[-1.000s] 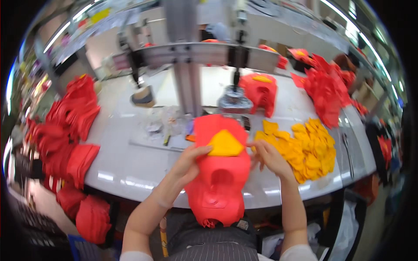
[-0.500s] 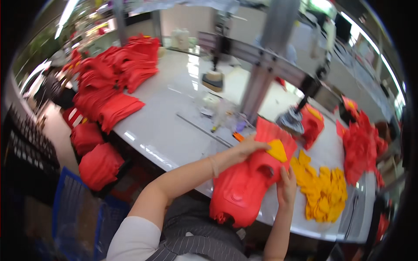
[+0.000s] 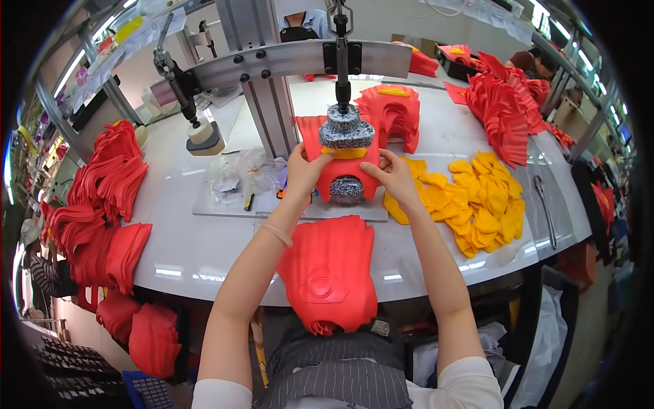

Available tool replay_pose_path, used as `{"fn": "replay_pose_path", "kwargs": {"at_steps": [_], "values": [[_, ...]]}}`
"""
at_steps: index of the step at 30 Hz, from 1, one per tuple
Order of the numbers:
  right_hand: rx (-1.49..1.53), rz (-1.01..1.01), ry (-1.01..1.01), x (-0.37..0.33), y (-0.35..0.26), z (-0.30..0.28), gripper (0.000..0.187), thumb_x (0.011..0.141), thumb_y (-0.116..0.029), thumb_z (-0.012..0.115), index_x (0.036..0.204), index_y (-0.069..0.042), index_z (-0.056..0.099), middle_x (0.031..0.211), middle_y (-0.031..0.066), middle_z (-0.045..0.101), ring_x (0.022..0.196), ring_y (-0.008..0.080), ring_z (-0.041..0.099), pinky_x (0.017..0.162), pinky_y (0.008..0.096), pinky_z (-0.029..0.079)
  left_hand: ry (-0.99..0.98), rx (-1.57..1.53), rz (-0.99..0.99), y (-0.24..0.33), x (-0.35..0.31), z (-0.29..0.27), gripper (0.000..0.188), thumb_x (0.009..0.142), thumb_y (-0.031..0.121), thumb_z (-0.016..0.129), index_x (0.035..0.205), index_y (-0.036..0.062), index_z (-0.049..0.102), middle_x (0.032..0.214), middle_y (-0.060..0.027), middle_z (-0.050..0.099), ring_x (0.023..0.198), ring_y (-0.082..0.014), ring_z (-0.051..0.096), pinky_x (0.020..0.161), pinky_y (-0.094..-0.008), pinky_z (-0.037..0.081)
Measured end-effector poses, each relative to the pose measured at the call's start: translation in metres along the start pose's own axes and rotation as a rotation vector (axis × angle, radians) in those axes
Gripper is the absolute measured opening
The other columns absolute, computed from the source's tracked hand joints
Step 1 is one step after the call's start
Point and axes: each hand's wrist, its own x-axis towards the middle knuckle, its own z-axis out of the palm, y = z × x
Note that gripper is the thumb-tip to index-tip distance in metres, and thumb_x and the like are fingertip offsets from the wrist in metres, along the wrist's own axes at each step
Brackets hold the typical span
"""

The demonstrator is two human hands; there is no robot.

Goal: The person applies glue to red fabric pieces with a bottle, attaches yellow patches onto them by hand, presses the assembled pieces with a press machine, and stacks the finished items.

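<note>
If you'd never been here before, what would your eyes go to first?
Probably the heap of bright yellow pieces on the white table, to the right of the right hand. Then the speckled pad in the middle, just over a small yellow piece on the red piece that the right hand and left hand hold at its sides. The red stacks at the table's left stand out too.

The table (image 3: 204, 249) is glossy white. The moulded panel (image 3: 349, 166) is plain red, its patch (image 3: 349, 154) yellow; the press head (image 3: 346, 129) and rounded block (image 3: 347, 191) are speckled black and white. The stack (image 3: 330, 266) at the table's near edge is red, the loose patches (image 3: 487, 208) toward its right edge yellow. The apron (image 3: 340, 383) is charcoal with pale pinstripes.
</note>
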Motion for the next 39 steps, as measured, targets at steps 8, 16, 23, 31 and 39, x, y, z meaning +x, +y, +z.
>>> {"fn": "replay_pose_path", "kwargs": {"at_steps": [8, 16, 23, 31, 39], "values": [[-0.222, -0.069, 0.043, -0.001, 0.013, -0.002, 0.063, 0.074, -0.025, 0.082, 0.123, 0.006, 0.055, 0.081, -0.0002, 0.057, 0.068, 0.0042, 0.052, 0.059, 0.0197, 0.045, 0.112, 0.29, 0.112, -0.034, 0.008, -0.007, 0.055, 0.078, 0.021, 0.076, 0.121, -0.0027, 0.051, 0.109, -0.0095, 0.062, 0.099, -0.0153, 0.061, 0.084, -0.0275, 0.049], [-0.512, -0.19, 0.14, -0.003, 0.017, -0.009, 0.069, 0.07, -0.039, 0.081, 0.12, 0.004, 0.058, 0.089, 0.0103, 0.059, 0.077, 0.0183, 0.057, 0.07, 0.0298, 0.048, -0.012, 0.164, -0.015, -0.041, 0.007, -0.007, 0.067, 0.078, 0.03, 0.076, 0.127, -0.0021, 0.043, 0.119, -0.0137, 0.055, 0.106, -0.0184, 0.057, 0.087, -0.0305, 0.048], [-0.57, -0.285, 0.261, 0.002, -0.003, -0.011, 0.062, 0.073, -0.039, 0.079, 0.115, 0.002, 0.059, 0.088, 0.0113, 0.059, 0.082, 0.0222, 0.059, 0.074, 0.0336, 0.048, 0.03, 0.15, 0.007, -0.068, 0.014, -0.017, 0.077, 0.08, 0.032, 0.074, 0.135, 0.001, 0.031, 0.124, -0.015, 0.052, 0.106, -0.0213, 0.057, 0.086, -0.0313, 0.049], [-0.101, -0.858, 0.415, 0.101, -0.234, 0.038, 0.06, 0.089, -0.036, 0.061, 0.131, 0.0, 0.036, 0.105, 0.0225, 0.062, 0.097, 0.0343, 0.062, 0.09, 0.0417, 0.043, 0.15, 0.397, 0.092, -0.045, 0.007, -0.005, 0.089, 0.078, 0.037, 0.074, 0.14, -0.0023, 0.024, 0.137, -0.0206, 0.035, 0.127, -0.0278, 0.039, 0.105, -0.0367, 0.033], [-0.512, -1.554, 0.606, 0.028, -0.234, 0.052, 0.047, 0.083, -0.008, 0.065, 0.125, -0.005, 0.045, 0.094, 0.0122, 0.064, 0.09, 0.0315, 0.059, 0.089, 0.0396, 0.039, -0.001, 0.228, 0.185, 0.017, 0.002, 0.005, 0.083, 0.091, 0.06, 0.035, 0.148, 0.0028, 0.016, 0.144, -0.0157, 0.037, 0.137, -0.0237, 0.028, 0.112, -0.0392, 0.016]]}}
